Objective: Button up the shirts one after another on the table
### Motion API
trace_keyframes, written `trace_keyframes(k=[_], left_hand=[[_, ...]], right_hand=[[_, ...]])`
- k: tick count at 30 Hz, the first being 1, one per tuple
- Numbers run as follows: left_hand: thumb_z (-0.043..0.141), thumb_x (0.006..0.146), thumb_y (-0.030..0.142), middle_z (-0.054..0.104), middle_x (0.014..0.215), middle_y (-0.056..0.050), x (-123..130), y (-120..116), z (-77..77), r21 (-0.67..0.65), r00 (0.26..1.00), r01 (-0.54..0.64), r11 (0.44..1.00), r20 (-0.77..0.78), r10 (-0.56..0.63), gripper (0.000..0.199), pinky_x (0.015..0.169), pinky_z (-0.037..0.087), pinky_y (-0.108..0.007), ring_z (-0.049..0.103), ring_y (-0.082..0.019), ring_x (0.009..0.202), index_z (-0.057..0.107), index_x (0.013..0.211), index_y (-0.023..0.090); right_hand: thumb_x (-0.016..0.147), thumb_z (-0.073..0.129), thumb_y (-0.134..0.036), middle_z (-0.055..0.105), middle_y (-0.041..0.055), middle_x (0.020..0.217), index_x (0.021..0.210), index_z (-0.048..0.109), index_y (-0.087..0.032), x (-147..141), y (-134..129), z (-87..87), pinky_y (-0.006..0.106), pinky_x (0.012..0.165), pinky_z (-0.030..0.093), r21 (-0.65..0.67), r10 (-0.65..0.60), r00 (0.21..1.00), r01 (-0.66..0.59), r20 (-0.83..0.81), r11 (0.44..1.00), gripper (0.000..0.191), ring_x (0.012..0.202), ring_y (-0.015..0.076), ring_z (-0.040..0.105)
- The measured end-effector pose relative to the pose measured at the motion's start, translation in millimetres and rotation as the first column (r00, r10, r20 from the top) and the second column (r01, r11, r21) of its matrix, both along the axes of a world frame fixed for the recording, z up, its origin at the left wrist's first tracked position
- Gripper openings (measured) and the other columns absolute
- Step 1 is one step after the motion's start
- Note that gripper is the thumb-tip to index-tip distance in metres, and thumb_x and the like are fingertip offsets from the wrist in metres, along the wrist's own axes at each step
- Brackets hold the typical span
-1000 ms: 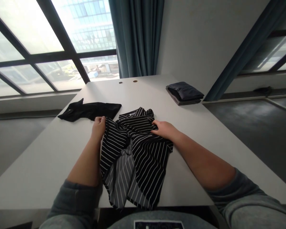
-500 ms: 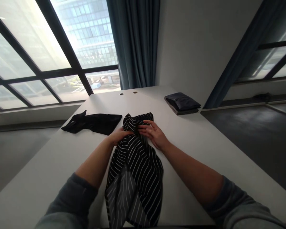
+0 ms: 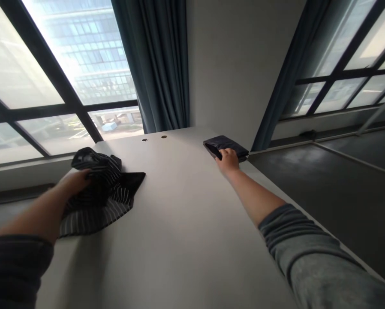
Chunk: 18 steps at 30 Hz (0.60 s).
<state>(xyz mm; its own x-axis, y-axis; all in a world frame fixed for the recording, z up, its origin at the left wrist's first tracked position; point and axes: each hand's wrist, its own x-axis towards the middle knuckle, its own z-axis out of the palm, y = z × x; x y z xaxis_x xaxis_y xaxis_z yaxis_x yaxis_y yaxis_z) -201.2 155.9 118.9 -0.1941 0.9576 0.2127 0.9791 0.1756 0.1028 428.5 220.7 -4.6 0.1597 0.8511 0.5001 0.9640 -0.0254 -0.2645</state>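
My left hand (image 3: 76,181) is closed on a black garment with thin white stripes (image 3: 96,216), bunched up over the left side of the table. A plain black garment (image 3: 135,181) shows from beneath it, the rest covered. At the table's right edge lies a small stack with a folded dark garment (image 3: 223,141) on top. My right hand (image 3: 228,159) grips the near edge of that folded garment, fingers curled over it; the thumb is partly hidden. How many layers the hand holds I cannot tell.
The white table (image 3: 179,223) has two round cable holes near its far edge. A blue curtain (image 3: 162,64) and a pale pillar (image 3: 224,64) stand behind it. Windows (image 3: 109,56) are on the left, and grey floor lies beyond the right edge.
The striped garment has gone from the table's middle to the left, over the black garment, with my left hand. My right hand has left it and reached the dark folded garment.
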Motion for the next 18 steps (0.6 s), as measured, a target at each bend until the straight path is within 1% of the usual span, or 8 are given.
trace_keyframes(k=[2, 4, 5, 7, 10, 12, 15, 18], left_hand=[[0.069, 0.081, 0.030, 0.076, 0.117, -0.011, 14.9, -19.5, -59.7, -0.086, 1.000, 0.018, 0.996, 0.020, -0.017, 0.033, 0.098, 0.054, -0.045, 0.069, -0.036, 0.114, 0.075, 0.110, 0.018], [0.058, 0.089, 0.035, 0.061, 0.146, -0.023, 31.6, -41.9, -106.2, -0.044, 0.999, -0.038, 0.998, 0.014, 0.039, 0.047, 0.106, 0.047, -0.059, 0.055, -0.045, 0.135, 0.068, 0.130, 0.015], [0.052, 0.093, 0.036, 0.055, 0.151, -0.024, 39.3, -52.5, -122.1, 0.038, 0.998, -0.060, 0.997, 0.022, 0.060, 0.050, 0.109, 0.043, -0.061, 0.051, -0.044, 0.139, 0.064, 0.136, 0.015], [0.047, 0.096, 0.040, 0.049, 0.155, -0.026, 52.3, -70.1, -138.8, 0.154, 0.987, -0.150, 0.977, 0.086, 0.138, 0.055, 0.110, 0.041, -0.062, 0.047, -0.044, 0.142, 0.058, 0.144, 0.016], [0.050, 0.096, 0.044, 0.045, 0.157, -0.026, 69.0, -88.3, -136.6, 0.273, 0.962, -0.257, 0.927, 0.162, 0.220, 0.057, 0.107, 0.041, -0.066, 0.045, -0.045, 0.142, 0.056, 0.147, 0.020], [0.052, 0.094, 0.039, 0.046, 0.158, -0.022, 81.8, -97.9, -127.3, 0.348, 0.966, -0.246, 0.905, 0.161, 0.201, 0.054, 0.108, 0.039, -0.066, 0.044, -0.044, 0.143, 0.056, 0.145, 0.021], [0.052, 0.094, 0.033, 0.046, 0.159, -0.018, 106.9, -112.5, -114.7, 0.436, 0.984, -0.161, 0.885, 0.141, 0.110, 0.049, 0.112, 0.035, -0.063, 0.042, -0.040, 0.145, 0.058, 0.141, 0.021], [0.049, 0.097, 0.034, 0.053, 0.154, -0.015, 138.5, -129.1, -105.9, 0.470, 0.986, 0.005, 0.883, 0.146, -0.083, 0.040, 0.114, 0.035, -0.056, 0.047, -0.036, 0.143, 0.064, 0.132, 0.024]], right_hand=[[0.089, 0.071, -0.040, 0.058, 0.0212, 0.139, 0.140, 0.064, -0.017, 18.8, 16.0, 13.2, 0.050, 0.107, 0.043, -0.180, -0.136, 0.990, 0.141, 0.039, 0.974, 0.056, 0.128, 0.0367, 0.050], [0.090, 0.071, -0.045, 0.057, 0.0189, 0.145, 0.142, 0.064, -0.024, 34.3, 26.1, 25.8, 0.052, 0.104, 0.045, -0.317, -0.207, 0.977, 0.214, 0.057, 0.924, 0.056, 0.131, 0.0374, 0.051], [0.091, 0.070, -0.044, 0.058, 0.0174, 0.145, 0.139, 0.067, -0.026, 40.3, 29.6, 32.1, 0.051, 0.103, 0.046, -0.364, -0.213, 0.976, 0.216, 0.051, 0.906, 0.051, 0.131, 0.0365, 0.052], [0.092, 0.068, -0.036, 0.065, 0.0158, 0.140, 0.131, 0.074, -0.027, 47.7, 35.1, 45.9, 0.046, 0.100, 0.047, -0.417, -0.196, 0.980, 0.188, 0.023, 0.889, 0.040, 0.126, 0.0334, 0.058], [0.095, 0.063, -0.027, 0.071, 0.0204, 0.130, 0.127, 0.076, -0.016, 47.1, 40.9, 73.0, 0.040, 0.095, 0.048, -0.411, -0.190, 0.982, 0.172, -0.002, 0.895, 0.036, 0.117, 0.0304, 0.065], [0.099, 0.057, -0.027, 0.071, 0.0242, 0.128, 0.128, 0.074, -0.009, 39.8, 40.2, 97.9, 0.037, 0.095, 0.048, -0.332, -0.160, 0.987, 0.150, -0.002, 0.931, 0.037, 0.116, 0.0300, 0.066], [0.102, 0.053, -0.026, 0.072, 0.0241, 0.126, 0.125, 0.073, -0.007, 20.8, 23.8, 147.3, 0.034, 0.097, 0.047, -0.142, -0.012, 1.000, 0.012, -0.001, 0.990, 0.036, 0.115, 0.0288, 0.066], [0.100, 0.056, -0.027, 0.076, 0.0175, 0.114, 0.117, 0.074, -0.010, -4.1, -12.8, 206.5, 0.033, 0.094, 0.049, 0.013, 0.205, 0.978, -0.205, -0.043, 0.979, 0.030, 0.106, 0.0265, 0.068]])
